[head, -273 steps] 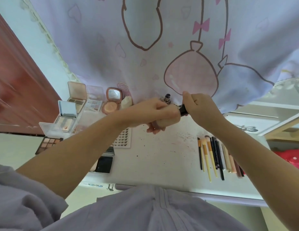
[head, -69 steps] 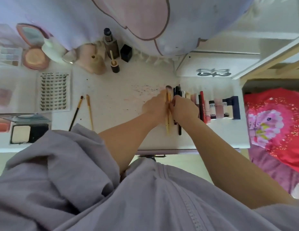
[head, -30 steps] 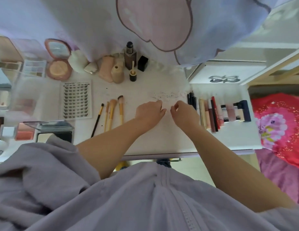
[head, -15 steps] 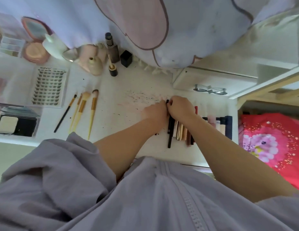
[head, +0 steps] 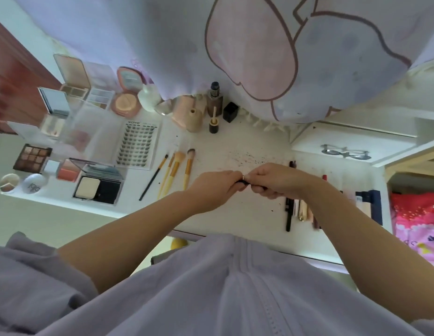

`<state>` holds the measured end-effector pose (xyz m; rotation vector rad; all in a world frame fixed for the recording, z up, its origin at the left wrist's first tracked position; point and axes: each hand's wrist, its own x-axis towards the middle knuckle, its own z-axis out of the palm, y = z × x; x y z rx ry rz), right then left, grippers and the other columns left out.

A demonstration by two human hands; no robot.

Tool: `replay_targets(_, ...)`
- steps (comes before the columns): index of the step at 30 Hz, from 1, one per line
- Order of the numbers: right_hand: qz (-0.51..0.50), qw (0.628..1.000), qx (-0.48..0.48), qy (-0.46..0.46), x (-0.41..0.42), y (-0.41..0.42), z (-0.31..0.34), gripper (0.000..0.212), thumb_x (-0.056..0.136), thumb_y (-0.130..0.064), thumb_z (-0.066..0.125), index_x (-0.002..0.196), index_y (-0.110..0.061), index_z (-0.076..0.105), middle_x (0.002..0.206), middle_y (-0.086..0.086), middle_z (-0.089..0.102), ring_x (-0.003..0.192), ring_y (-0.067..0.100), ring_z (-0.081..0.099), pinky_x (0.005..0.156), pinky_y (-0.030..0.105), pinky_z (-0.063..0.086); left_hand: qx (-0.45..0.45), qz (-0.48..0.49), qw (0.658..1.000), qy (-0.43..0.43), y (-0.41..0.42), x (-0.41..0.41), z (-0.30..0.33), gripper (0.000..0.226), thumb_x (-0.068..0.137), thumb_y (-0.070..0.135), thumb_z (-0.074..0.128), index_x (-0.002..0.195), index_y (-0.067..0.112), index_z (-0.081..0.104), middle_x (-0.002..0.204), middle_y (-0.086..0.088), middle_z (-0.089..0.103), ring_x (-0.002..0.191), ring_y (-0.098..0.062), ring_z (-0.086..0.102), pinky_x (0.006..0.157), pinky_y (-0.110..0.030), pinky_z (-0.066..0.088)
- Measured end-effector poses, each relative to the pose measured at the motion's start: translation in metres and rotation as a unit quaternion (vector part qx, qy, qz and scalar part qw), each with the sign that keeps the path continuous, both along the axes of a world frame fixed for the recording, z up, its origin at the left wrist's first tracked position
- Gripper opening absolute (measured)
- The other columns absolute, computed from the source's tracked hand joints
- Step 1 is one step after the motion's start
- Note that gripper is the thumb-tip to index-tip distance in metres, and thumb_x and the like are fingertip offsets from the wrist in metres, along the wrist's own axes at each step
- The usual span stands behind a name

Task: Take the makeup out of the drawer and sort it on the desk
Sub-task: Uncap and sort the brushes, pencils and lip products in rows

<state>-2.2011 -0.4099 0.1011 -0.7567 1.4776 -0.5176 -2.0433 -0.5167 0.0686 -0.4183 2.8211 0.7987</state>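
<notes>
Both hands meet over the middle of the white desk [head: 235, 146]. My left hand [head: 217, 185] and my right hand [head: 276, 181] both pinch a short black pencil-like stick [head: 242, 182] with a gold band; most of it is hidden by the fingers. Right of the hands lies a row of pencils and tubes [head: 298, 210], partly under my right forearm. Left of the hands lie several brushes [head: 174, 172] side by side. Palettes and compacts [head: 75, 132] fill the desk's left part. Bottles [head: 214, 103] stand at the back.
A lash tray [head: 138, 144] lies between the palettes and the brushes. A printed curtain [head: 235, 44] hangs over the desk's back edge. A white shelf unit [head: 351, 144] stands at the right, with red bedding [head: 419, 221] beyond it. Dark specks dot the desktop [head: 245, 156].
Half a second ago both hands were at the pencil row on the right. Now they are lifted toward the desk's middle, holding one black stick between them.
</notes>
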Motion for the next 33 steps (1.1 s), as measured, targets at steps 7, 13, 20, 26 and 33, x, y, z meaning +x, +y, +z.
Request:
replay_targets(7,0.071,0.992,-0.068,0.082,0.038,-0.012,0.006,0.028,0.1,-0.028,0.043,0.096,-0.019,0.069,0.056,-0.012,0.045,0.048,0.003,0.036,0.048,0.016,0.033,-0.033,-0.032,0.998,0.042,-0.025,0.041,0.004,0.026,0.099,0.04,0.033,0.097,0.028,0.055,0.052,0.009,0.038,0.046,-0.004,0.036,0.045,-0.024,0.023)
replay_targets(13,0.076,0.986,-0.028,0.143,0.047,-0.011,0.002,0.027,0.101,-0.026,0.039,0.097,-0.019,0.065,0.057,-0.012,0.053,0.046,0.002,0.043,0.049,0.015,0.036,0.045,0.008,0.998,-0.039,-0.033,0.053,-0.009,0.02,0.1,0.04,0.029,0.096,0.025,0.041,0.06,0.007,0.045,0.051,-0.01,0.041,0.047,-0.029,0.028)
replay_targets(20,-0.172,0.969,0.05,0.169,0.053,-0.018,-0.024,0.014,0.101,-0.02,0.032,0.102,-0.013,0.045,0.086,-0.001,0.072,0.071,0.015,0.066,0.06,0.025,0.046,0.367,0.352,0.861,-0.018,-0.049,0.031,-0.014,0.016,0.097,0.012,0.042,0.083,0.018,0.047,0.079,-0.008,0.061,0.066,-0.017,0.061,0.072,-0.032,0.058)
replay_targets(26,-0.194,0.914,0.066,0.349,0.089,-0.054,-0.055,0.021,0.095,-0.023,0.043,0.108,-0.01,0.051,0.107,0.01,0.054,0.089,0.024,0.054,0.067,0.031,0.039,0.113,0.297,0.947,-0.046,-0.061,0.013,-0.022,0.017,0.087,0.025,0.057,0.078,0.011,0.059,0.097,-0.011,0.061,0.103,-0.027,0.054,0.078,-0.038,0.052)
replay_targets(33,-0.213,0.908,0.072,0.354,0.11,-0.076,-0.072,0.025,0.095,-0.027,0.043,0.108,-0.007,0.051,0.1,0.01,0.06,0.078,0.023,0.052,0.06,0.028,0.037,-0.099,0.201,0.97,-0.098,-0.072,0.011,-0.036,0.028,0.091,0.035,0.049,0.101,0.01,0.055,0.101,-0.009,0.059,0.101,-0.026,0.05,0.064,-0.033,0.039)
